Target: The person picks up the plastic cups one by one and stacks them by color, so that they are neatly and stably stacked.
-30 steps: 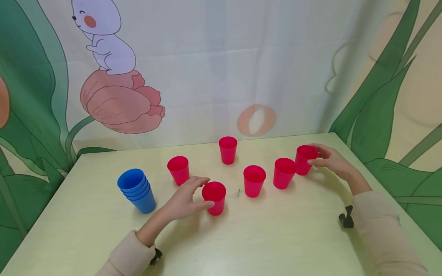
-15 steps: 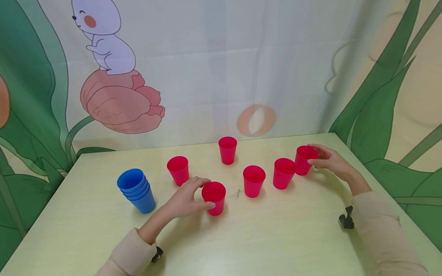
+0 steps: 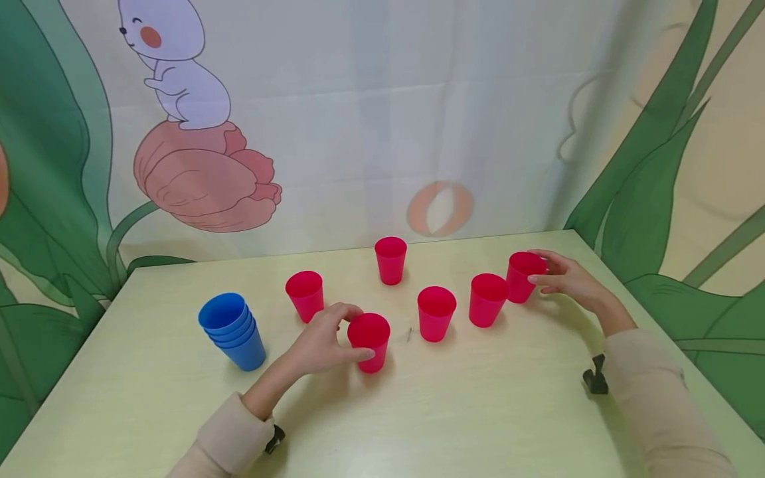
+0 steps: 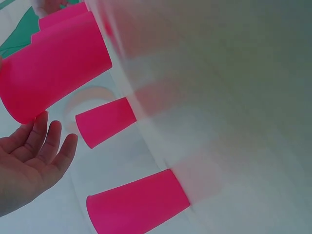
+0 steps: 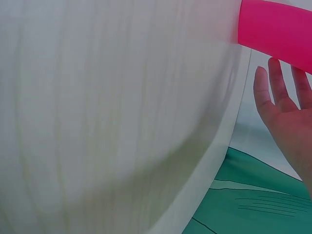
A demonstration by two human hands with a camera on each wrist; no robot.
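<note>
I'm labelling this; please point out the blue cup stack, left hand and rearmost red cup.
Blue cup stack [image 3: 234, 334], head view, outer side.
Left hand [image 3: 323, 342], head view, its back.
Rearmost red cup [image 3: 391, 267], head view, front wall.

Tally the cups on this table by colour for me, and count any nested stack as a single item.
Red plastic cups: 6
Blue nested cup stack: 1
Total: 7

Head view above table [image 3: 466, 418], wrist views close.
</note>
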